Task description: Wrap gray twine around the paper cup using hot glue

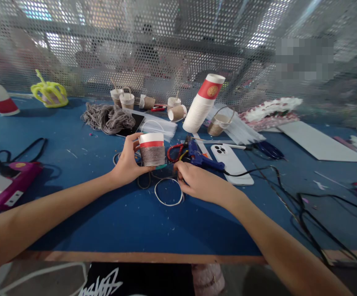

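My left hand is closed round a paper cup with a white rim and a red band, its lower half wound with grey-brown twine. The cup is held just above the blue table. My right hand rests on the table to the right of the cup, fingers curled at a strand of twine that leads toward the cup. A white loop of cord lies under and in front of that hand. A blue glue gun and red-handled scissors lie just beyond it.
A tilted stack of paper cups, a bundle of grey twine, several small wrapped cups, a white phone, a pink glue gun at left, black cables at right. A perforated metal screen closes the back.
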`<state>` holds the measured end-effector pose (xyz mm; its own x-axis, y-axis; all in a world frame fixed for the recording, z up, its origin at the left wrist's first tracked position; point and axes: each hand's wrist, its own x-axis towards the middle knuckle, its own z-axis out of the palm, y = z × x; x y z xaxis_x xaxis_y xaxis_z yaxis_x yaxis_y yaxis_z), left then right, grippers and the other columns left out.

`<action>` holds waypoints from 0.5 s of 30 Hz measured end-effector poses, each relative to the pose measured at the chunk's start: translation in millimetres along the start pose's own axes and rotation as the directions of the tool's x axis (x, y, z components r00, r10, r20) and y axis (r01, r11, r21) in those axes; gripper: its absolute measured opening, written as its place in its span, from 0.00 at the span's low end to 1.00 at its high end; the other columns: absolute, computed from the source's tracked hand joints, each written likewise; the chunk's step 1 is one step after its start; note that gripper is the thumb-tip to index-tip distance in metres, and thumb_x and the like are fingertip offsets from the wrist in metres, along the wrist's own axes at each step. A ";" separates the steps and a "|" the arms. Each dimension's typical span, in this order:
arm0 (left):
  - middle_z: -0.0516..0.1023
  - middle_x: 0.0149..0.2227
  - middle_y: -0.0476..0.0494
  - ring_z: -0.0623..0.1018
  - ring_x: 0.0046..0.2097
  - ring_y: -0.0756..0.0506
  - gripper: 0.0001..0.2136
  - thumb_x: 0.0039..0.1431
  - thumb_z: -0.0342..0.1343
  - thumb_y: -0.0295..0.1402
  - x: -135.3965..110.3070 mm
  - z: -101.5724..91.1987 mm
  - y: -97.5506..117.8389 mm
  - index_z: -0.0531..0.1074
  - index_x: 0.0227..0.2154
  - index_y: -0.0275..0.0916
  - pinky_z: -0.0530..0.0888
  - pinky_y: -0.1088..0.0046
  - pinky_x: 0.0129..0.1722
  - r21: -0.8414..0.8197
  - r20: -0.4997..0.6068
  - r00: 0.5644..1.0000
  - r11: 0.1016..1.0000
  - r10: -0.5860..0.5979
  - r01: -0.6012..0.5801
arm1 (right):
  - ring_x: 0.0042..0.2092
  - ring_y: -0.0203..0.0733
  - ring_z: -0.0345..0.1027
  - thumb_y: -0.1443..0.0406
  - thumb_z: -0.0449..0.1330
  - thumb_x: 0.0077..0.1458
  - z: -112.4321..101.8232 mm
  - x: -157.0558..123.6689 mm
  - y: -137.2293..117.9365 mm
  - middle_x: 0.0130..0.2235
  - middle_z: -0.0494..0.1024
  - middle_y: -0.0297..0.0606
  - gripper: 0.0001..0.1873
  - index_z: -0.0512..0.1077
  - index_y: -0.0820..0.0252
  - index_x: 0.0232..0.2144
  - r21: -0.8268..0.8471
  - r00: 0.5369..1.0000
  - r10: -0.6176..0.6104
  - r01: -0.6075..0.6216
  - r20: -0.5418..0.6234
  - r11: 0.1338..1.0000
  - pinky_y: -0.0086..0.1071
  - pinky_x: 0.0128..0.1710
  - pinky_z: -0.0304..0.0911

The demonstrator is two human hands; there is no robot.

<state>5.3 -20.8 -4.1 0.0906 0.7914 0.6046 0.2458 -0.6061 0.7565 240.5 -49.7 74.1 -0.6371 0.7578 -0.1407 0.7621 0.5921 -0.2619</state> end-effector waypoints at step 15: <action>0.66 0.55 0.39 0.75 0.55 0.38 0.41 0.44 0.71 0.49 -4.5 -4.5 1.5 0.54 0.57 0.50 0.79 0.59 0.51 -0.208 0.062 0.981 0.964 0.184 -0.167 | 0.26 0.35 0.62 0.64 0.53 0.54 -3.2 13.8 33.5 0.27 0.69 0.31 0.12 0.72 0.59 0.40 0.542 0.846 0.215 0.101 -0.489 0.834 0.31 0.28 0.60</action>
<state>0.9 -25.6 -4.6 0.1938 0.6699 0.7167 0.0214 -0.7333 0.6796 257.6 -18.5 66.4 -0.3186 0.9020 0.2914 0.5089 0.4222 -0.7502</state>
